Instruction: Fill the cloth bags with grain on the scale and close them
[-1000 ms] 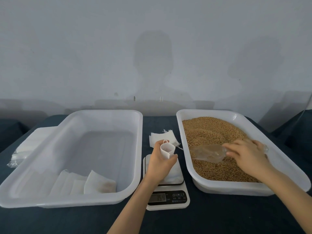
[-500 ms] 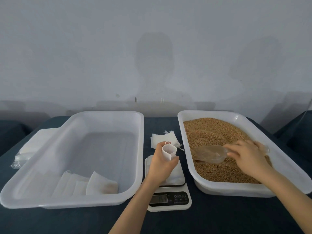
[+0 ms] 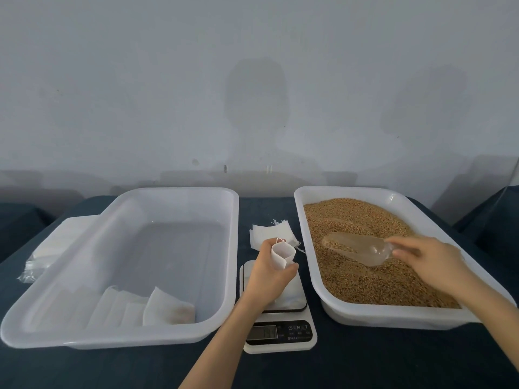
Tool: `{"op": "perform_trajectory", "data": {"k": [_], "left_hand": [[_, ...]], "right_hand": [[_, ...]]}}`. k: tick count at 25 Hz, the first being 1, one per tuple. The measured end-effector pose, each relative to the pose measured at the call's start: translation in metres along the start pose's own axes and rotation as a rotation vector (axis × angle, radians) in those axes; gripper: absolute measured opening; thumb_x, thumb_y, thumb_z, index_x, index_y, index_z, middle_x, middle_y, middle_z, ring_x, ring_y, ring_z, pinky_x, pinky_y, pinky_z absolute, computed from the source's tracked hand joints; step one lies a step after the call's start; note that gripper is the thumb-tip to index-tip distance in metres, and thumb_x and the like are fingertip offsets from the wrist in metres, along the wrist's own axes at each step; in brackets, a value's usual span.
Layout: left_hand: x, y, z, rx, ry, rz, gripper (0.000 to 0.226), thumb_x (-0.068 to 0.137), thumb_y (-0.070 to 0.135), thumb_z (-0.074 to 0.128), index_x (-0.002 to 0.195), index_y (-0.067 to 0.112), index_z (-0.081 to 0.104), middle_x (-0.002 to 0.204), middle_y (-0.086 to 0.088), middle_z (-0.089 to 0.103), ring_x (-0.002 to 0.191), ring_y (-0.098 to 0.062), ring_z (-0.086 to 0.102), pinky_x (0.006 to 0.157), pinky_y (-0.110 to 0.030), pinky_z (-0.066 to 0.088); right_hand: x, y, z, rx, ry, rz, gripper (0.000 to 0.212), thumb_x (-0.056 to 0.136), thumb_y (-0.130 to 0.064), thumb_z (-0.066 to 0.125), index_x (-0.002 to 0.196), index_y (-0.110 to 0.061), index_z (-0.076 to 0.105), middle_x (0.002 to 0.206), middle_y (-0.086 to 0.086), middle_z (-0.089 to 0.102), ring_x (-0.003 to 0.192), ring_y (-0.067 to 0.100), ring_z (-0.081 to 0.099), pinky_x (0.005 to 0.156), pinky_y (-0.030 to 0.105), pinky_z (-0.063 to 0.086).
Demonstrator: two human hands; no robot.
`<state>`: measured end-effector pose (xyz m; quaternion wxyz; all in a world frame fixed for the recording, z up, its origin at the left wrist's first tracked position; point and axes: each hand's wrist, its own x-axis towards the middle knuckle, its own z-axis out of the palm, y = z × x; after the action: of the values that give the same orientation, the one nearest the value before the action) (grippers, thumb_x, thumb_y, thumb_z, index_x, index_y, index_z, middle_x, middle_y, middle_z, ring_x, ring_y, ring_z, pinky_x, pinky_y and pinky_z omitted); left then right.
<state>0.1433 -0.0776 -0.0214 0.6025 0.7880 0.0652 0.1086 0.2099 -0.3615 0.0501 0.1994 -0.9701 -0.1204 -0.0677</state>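
Note:
My left hand (image 3: 269, 273) holds a small white cloth bag (image 3: 283, 255) upright with its mouth open, above the white digital scale (image 3: 280, 329). My right hand (image 3: 429, 261) grips the handle of a clear plastic scoop (image 3: 356, 247) that lies on the brown grain (image 3: 362, 279) in the right white tray (image 3: 393, 315), with some grain in it. A few empty cloth bags (image 3: 269, 233) lie flat on the dark table behind the scale.
The large white tray (image 3: 118, 336) on the left holds several filled cloth bags (image 3: 165, 308) at its near end. A stack of packaged bags (image 3: 47, 248) lies left of it. A wall runs close behind the table.
The scoop has lifted slightly and moved a little farther back over the grain. My left hand still holds the open bag in the same place above the scale.

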Motion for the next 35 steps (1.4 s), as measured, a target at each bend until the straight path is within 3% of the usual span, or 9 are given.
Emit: {"op": "perform_trajectory", "data": {"k": [6,11,14,17,22,29,32,35], "left_hand": [[0.000,-0.001,0.000,-0.008,0.007,0.008,0.055,0.081,0.024,0.071,0.120,0.038,0.035,0.104,0.017,0.052,0.091,-0.004,0.057,0.057,0.002,0.040],[0.001,-0.004,-0.001,-0.003,-0.002,0.009,0.056,0.081,0.024,0.070,0.126,0.032,0.037,0.109,0.013,0.055,0.096,-0.005,0.057,0.061,-0.001,0.043],[0.002,-0.004,-0.001,0.001,-0.012,0.010,0.058,0.081,0.025,0.071,0.127,0.033,0.036,0.107,0.018,0.054,0.094,-0.001,0.057,0.061,0.001,0.042],[0.003,-0.003,0.001,-0.009,-0.021,0.008,0.058,0.080,0.025,0.071,0.125,0.036,0.036,0.108,0.021,0.053,0.096,0.000,0.056,0.062,-0.002,0.043],[0.004,-0.003,0.002,-0.025,-0.038,0.008,0.056,0.079,0.025,0.070,0.122,0.038,0.036,0.109,0.023,0.050,0.100,-0.002,0.054,0.071,-0.009,0.044],[0.005,-0.002,0.002,-0.016,-0.035,0.013,0.058,0.077,0.021,0.069,0.125,0.033,0.038,0.108,0.022,0.049,0.098,-0.002,0.055,0.065,-0.005,0.044],[0.004,-0.001,0.002,-0.017,-0.028,0.018,0.057,0.077,0.020,0.068,0.125,0.032,0.038,0.109,0.017,0.050,0.098,-0.005,0.056,0.066,-0.007,0.044],[0.003,0.000,0.003,-0.013,-0.030,0.010,0.056,0.080,0.020,0.068,0.124,0.034,0.036,0.110,0.012,0.050,0.098,-0.008,0.056,0.067,-0.010,0.044]], "right_hand": [[0.017,-0.043,-0.020,-0.096,0.003,-0.236,0.030,0.086,-0.036,0.060,0.108,-0.055,0.053,0.090,-0.034,0.053,0.082,-0.006,0.047,0.094,0.045,0.043],[0.035,-0.071,-0.022,-0.132,0.004,-0.344,0.024,0.086,-0.038,0.061,0.104,-0.052,0.061,0.083,-0.030,0.053,0.094,0.004,0.049,0.102,0.038,0.025],[0.039,-0.083,-0.024,-0.208,0.008,-0.362,0.022,0.087,-0.036,0.060,0.105,-0.049,0.063,0.094,-0.022,0.060,0.105,0.010,0.048,0.100,0.033,0.013],[0.043,-0.096,-0.028,-0.321,-0.007,-0.379,0.026,0.090,-0.037,0.057,0.113,-0.047,0.061,0.101,-0.018,0.058,0.113,0.014,0.045,0.107,0.038,0.008],[0.046,-0.116,-0.035,-0.496,-0.008,-0.442,0.030,0.093,-0.038,0.052,0.121,-0.046,0.056,0.114,-0.017,0.058,0.116,0.014,0.040,0.110,0.041,0.001],[0.037,-0.139,-0.039,-0.677,0.038,-0.550,0.029,0.095,-0.037,0.048,0.122,-0.044,0.056,0.114,-0.013,0.057,0.114,0.017,0.039,0.104,0.042,-0.009],[0.028,-0.143,-0.037,-0.752,0.118,-0.631,0.026,0.091,-0.031,0.055,0.116,-0.039,0.062,0.108,-0.012,0.059,0.111,0.021,0.042,0.106,0.046,-0.010],[0.020,-0.143,-0.034,-0.766,0.388,-0.834,0.030,0.072,-0.003,0.068,0.095,-0.022,0.072,0.088,0.000,0.064,0.093,0.029,0.055,0.110,0.053,0.007]]}}
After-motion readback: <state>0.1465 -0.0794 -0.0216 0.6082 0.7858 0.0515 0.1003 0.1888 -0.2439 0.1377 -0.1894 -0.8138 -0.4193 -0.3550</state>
